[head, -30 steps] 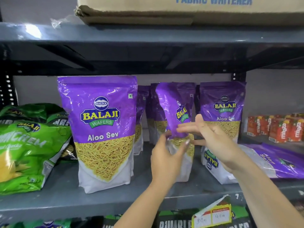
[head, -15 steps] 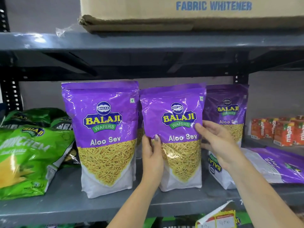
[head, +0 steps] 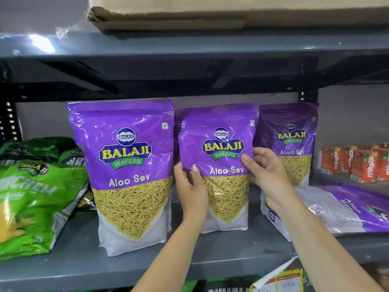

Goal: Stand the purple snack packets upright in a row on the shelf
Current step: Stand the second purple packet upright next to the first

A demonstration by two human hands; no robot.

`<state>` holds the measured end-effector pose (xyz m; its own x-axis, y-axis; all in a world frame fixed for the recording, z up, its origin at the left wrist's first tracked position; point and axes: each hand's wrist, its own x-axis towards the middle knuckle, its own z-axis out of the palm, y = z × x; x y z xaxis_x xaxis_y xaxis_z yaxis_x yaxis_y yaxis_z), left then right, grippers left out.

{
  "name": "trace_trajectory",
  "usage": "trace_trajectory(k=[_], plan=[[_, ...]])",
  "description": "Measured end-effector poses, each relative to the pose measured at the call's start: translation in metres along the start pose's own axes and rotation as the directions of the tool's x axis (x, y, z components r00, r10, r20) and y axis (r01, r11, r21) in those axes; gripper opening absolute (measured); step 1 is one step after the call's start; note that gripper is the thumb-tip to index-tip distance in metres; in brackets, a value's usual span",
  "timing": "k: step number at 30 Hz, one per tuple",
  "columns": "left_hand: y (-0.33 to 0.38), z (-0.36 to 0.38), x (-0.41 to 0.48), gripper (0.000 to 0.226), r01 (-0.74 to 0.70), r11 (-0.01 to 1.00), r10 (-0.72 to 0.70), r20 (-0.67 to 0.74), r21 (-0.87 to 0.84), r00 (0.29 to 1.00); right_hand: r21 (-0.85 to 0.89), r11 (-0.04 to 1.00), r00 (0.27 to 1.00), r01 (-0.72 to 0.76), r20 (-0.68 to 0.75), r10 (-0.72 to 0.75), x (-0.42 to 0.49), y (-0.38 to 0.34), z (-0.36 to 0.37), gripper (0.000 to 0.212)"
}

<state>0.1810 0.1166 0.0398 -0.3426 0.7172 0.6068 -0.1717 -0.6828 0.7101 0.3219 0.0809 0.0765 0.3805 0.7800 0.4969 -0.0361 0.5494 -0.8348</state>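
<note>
Middle purple packet [head: 219,144]: upright, long axis vertical, label facing us; our left hand [head: 192,192] and right hand [head: 269,173] grip its sides on the shelf [head: 84,260].

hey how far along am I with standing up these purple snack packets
Done: the left packet stands upright at the shelf front, and another stands further back on the right. In hand: your left hand and right hand grip the middle packet, upright on the shelf. Left: the flat packet lying on the right.
</note>
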Motion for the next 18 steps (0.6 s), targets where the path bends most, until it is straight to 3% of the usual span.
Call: trace_trajectory(k=[5,8,10,12,15,18], plan=[[0.025,0.009,-0.017,0.063,-0.048,0.998,0.042,-0.171,-0.033,0.984,-0.209,0.978,0.998,-0.002,0.066,0.017,-0.001,-0.011,-0.007,0.055],[0.051,0.022,-0.059,0.080,-0.124,0.992,0.114,-0.196,-0.040,0.974,-0.365,0.925,0.994,0.104,-0.003,-0.113,-0.011,-0.036,-0.032,0.046],[0.067,0.031,-0.082,0.072,-0.293,0.956,0.291,-0.059,-0.028,0.955,-0.492,0.851,0.958,0.183,-0.105,-0.266,-0.023,-0.053,-0.058,0.028],[0.069,0.050,-0.082,0.056,-0.314,0.947,0.321,0.233,-0.067,0.918,-0.701,0.699,0.904,0.137,-0.200,-0.377,-0.036,-0.062,-0.088,0.014],[0.052,0.096,-0.055,0.039,-0.169,0.978,0.059,0.613,0.123,0.788,-0.888,0.432,0.891,-0.158,-0.317,-0.325,-0.059,-0.065,-0.125,0.019],[0.028,0.147,-0.031,0.009,-0.190,0.863,-0.245,0.716,0.469,0.653,-0.906,0.246,0.907,-0.344,-0.388,-0.164,-0.078,-0.056,-0.144,0.043]])
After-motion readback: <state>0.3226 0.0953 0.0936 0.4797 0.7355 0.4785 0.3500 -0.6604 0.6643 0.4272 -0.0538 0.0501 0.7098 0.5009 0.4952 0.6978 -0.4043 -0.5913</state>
